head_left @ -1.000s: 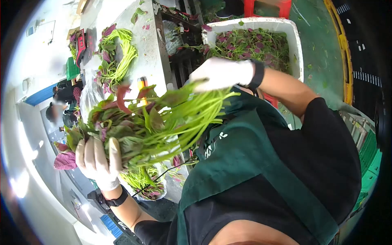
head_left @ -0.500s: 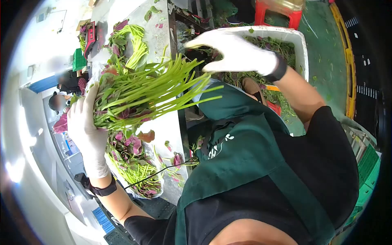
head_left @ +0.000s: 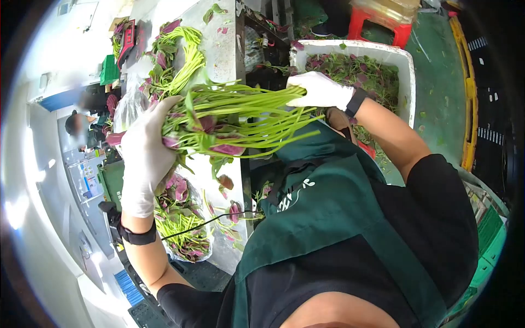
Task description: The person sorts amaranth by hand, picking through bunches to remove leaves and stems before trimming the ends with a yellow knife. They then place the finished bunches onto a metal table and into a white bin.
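Bunch of greens (head_left: 229, 123) held across the middle of the frame, lying almost level, leafy red-and-green end to the left, long pale green stalks fanning out to the right. Left hand (head_left: 145, 156), in a white glove, wrapped around the leafy end at centre left, fingers curled over the top of the bunch and closed on it. Right hand (head_left: 320, 90), also gloved in white, at upper centre right, resting on the stalk ends with fingers folded down over them; whether gripping tightly or only pressing, cannot tell. Bunch thus spanning from one hand to the other, raised above the table (head_left: 221, 49).

Below the left hand, at lower left of centre, a clear bag (head_left: 183, 224) with more of the same greens inside, lying on the table. Higher up, toward the upper left, another curved bunch of stalks (head_left: 178, 57) on the table top. Loose leaves scattered on the table just under the held bunch. At upper right, behind the right hand, a white crate (head_left: 402, 63) filled with loose greens. Green apron (head_left: 328, 218) filling the lower centre. Black band on each wrist.
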### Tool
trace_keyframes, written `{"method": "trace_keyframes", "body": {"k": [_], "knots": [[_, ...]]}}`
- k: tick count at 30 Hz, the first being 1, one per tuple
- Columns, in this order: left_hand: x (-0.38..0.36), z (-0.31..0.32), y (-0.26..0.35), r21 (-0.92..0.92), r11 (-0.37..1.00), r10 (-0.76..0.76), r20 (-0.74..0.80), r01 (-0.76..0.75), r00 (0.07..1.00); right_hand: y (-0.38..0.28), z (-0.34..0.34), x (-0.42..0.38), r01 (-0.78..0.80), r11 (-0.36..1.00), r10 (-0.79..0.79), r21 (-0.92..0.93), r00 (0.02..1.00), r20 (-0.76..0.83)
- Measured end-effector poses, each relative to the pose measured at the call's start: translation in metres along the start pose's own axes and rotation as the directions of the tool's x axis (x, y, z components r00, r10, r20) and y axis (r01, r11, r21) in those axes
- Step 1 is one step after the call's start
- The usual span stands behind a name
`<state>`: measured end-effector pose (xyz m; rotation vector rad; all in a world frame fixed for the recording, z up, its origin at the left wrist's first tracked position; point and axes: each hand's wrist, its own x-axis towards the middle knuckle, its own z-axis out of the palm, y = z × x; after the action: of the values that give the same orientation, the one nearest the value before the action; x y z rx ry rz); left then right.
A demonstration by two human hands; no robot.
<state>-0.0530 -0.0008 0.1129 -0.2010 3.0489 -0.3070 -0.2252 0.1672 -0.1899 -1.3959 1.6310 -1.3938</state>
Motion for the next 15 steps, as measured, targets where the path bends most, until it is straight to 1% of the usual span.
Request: {"method": "trace_keyframes", "body": {"k": [1,2,4,6,8,9,10,11,13,14,15], "knots": [[0.002,0.004,0.001,0.006,1.000,-0.003,0.048,0.003,0.999,0.003,-0.002,-0.007,-0.030,0.999,0.030,-0.021,1.000,-0.001],[0.004,0.011,-0.006,-0.053,0.999,0.018,0.075,-0.014,0.997,0.005,-0.006,-0.013,-0.051,0.998,0.052,-0.041,0.999,0.009],[0.006,0.009,-0.006,-0.077,0.997,-0.001,0.119,0.010,0.993,0.031,0.000,-0.027,-0.126,0.977,0.118,-0.173,0.991,-0.058],[0.005,-0.001,-0.014,-0.140,0.985,-0.083,0.157,0.105,0.984,0.077,-0.001,-0.052,-0.311,0.920,0.280,-0.238,0.947,-0.156],[-0.003,-0.007,-0.031,-0.230,0.956,-0.150,0.153,0.183,0.977,0.115,-0.008,-0.084,-0.485,0.818,0.446,-0.311,0.874,-0.191],[-0.008,-0.007,-0.041,-0.210,0.957,-0.171,0.144,0.199,0.975,0.129,-0.012,-0.094,-0.528,0.746,0.490,-0.406,0.848,-0.203],[-0.012,-0.007,-0.048,-0.190,0.958,-0.191,0.139,0.216,0.972,0.126,-0.012,-0.097,-0.563,0.664,0.532,-0.493,0.818,-0.218],[-0.013,-0.010,-0.052,-0.207,0.944,-0.211,0.220,0.257,0.952,0.125,-0.013,-0.097,-0.566,0.673,0.527,-0.477,0.819,-0.228],[-0.011,-0.016,-0.056,-0.238,0.912,-0.232,0.372,0.335,0.898,0.081,-0.017,-0.076,-0.394,0.859,0.305,-0.326,0.907,-0.291],[-0.011,-0.018,-0.058,-0.271,0.890,-0.242,0.401,0.366,0.884,0.054,-0.019,-0.061,-0.286,0.924,0.193,-0.252,0.921,-0.338],[-0.010,-0.019,-0.061,-0.303,0.867,-0.247,0.427,0.395,0.870,0.027,-0.022,-0.044,-0.218,0.966,0.156,-0.136,0.918,-0.365]]}}
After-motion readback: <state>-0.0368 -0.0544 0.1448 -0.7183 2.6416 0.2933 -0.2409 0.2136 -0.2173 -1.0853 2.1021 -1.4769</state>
